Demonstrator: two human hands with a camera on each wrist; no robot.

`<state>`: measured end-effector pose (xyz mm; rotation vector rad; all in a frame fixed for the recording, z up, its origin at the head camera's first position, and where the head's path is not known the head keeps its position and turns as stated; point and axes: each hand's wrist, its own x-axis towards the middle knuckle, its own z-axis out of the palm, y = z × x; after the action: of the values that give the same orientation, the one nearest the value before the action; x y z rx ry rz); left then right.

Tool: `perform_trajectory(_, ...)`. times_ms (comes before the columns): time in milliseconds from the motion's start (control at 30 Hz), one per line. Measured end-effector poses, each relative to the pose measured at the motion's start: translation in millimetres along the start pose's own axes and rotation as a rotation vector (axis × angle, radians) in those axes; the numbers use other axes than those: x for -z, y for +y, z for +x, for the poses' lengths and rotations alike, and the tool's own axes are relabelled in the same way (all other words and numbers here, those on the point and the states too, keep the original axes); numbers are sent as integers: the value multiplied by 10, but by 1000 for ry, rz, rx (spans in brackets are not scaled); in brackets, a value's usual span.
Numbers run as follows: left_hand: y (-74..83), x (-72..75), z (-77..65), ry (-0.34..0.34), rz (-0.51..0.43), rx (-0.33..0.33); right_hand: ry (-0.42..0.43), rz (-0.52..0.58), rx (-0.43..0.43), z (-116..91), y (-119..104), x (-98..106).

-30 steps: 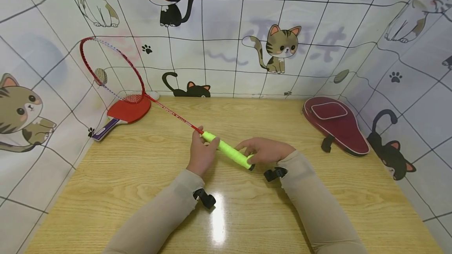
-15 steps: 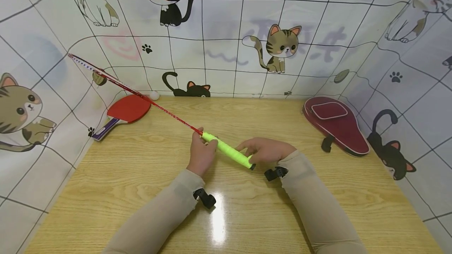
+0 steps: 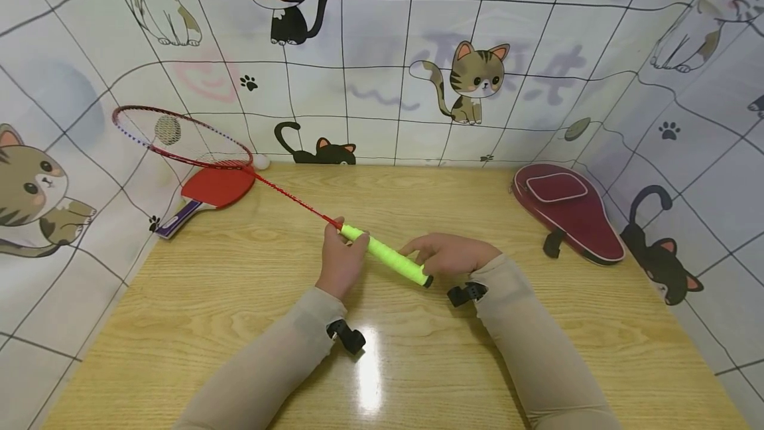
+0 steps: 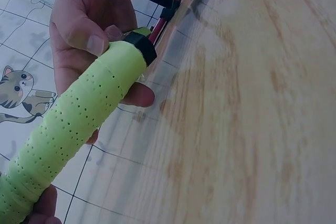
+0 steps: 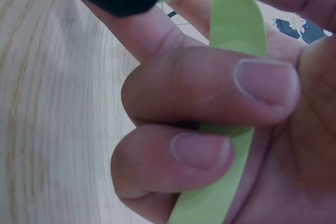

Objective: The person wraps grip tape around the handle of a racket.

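A red badminton racket [image 3: 294, 197] slants across the table, its strung head up at the left by the wall. My left hand [image 3: 343, 261] pinches it at the upper end of the handle, thumb on top. Perforated lime-green overgrip tape [image 4: 79, 114] covers the handle down to the black butt cap [image 4: 143, 47]. At the cap end is my right hand [image 3: 456, 254], close to the handle. Its curled fingers hold a loose strip of the tape [image 5: 239, 22], which runs down across the palm in the right wrist view.
Under the racket head lies a red table tennis bat [image 3: 221, 186], with a white ball [image 3: 260, 162] beside it at the wall. A dark red bat case [image 3: 564, 211] rests at the right back. Cat-printed sheeting [image 3: 376, 32] encloses the wooden table [image 3: 268, 271].
The racket has turned about its shaft. Its head went from a broad face, through edge-on, to a flatter oval now. Both hands stay almost in place.
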<state>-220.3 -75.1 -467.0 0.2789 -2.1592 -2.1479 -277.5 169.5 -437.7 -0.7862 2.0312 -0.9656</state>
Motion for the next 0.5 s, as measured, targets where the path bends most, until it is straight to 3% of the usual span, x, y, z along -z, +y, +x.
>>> perform_trajectory(300, -2, -17, 5, -10, -69, 6, -17, -5, 7, 10, 18, 9)
perform_trajectory(500, 4, 2, -6, -13, 1, 3, -17, -11, 19, 11, 12, 11)
